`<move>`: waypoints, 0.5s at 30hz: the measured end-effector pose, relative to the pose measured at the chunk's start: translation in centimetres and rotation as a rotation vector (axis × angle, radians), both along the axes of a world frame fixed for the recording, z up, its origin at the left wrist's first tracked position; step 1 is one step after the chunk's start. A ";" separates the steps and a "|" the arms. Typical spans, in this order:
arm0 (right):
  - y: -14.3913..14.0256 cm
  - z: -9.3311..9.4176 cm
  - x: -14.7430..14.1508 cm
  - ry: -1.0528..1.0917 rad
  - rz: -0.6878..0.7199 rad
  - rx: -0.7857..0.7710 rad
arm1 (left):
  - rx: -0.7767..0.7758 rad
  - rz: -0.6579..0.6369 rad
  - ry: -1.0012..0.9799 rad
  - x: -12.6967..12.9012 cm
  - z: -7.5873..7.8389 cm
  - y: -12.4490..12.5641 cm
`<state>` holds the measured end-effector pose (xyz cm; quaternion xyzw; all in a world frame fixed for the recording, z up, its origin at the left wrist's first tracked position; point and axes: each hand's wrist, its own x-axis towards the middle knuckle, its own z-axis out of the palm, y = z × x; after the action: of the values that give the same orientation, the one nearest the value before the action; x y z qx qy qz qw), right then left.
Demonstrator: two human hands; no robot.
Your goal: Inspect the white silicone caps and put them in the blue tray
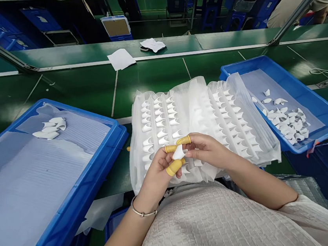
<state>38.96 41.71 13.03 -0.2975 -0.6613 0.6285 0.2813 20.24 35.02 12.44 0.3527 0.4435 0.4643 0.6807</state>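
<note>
A small white curved plastic piece is held up between both hands, over the near edge of a white tray. My left hand, with yellow finger cots on its thumb and a finger, pinches the piece from the left. From the right, my right hand grips it too, a yellow cot on its index finger. Beneath them lies the white moulded tray, with rows of similar white pieces standing in it and thin translucent sheeting across its middle.
At left, a blue bin lined with white sheet holds several white pieces. Another blue bin at right contains a heap of white pieces. Paper and a phone under paper lie beyond. Metal struts flank the bench; people stand across it.
</note>
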 end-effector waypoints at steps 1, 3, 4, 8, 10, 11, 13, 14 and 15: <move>0.0 0.0 0.0 -0.007 0.010 0.044 | -0.007 -0.011 -0.007 -0.1 0.1 0.0; -0.1 0.0 0.0 -0.010 0.021 0.096 | 0.003 -0.004 0.010 -0.1 0.0 0.0; -0.1 0.1 -0.1 -0.008 0.019 0.096 | 0.019 0.015 0.037 -0.1 -0.1 -0.1; -0.8 0.3 -0.9 -0.116 -0.039 0.026 | 0.149 0.103 0.308 0.1 -1.1 -0.6; -1.3 0.5 -1.4 -0.211 -0.079 0.007 | 0.213 0.102 0.487 0.0 -1.6 -0.9; -1.5 0.6 -1.6 -0.241 -0.095 0.000 | 0.232 0.089 0.547 -0.1 -1.8 -1.1; -1.7 0.7 -1.9 -0.235 -0.106 -0.023 | 0.248 0.063 0.581 -0.3 -2.0 -1.3; -1.7 0.7 -2.1 -0.207 -0.099 -0.046 | 0.245 0.050 0.562 -0.3 -2.1 -1.3; -1.6 0.7 -2.1 -0.173 -0.089 -0.076 | 0.236 0.038 0.534 -0.4 -2.1 -1.4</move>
<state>36.82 40.10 13.74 -0.3902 -0.6449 0.6121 0.2390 19.85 33.65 10.32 0.5310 0.5563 0.4160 0.4854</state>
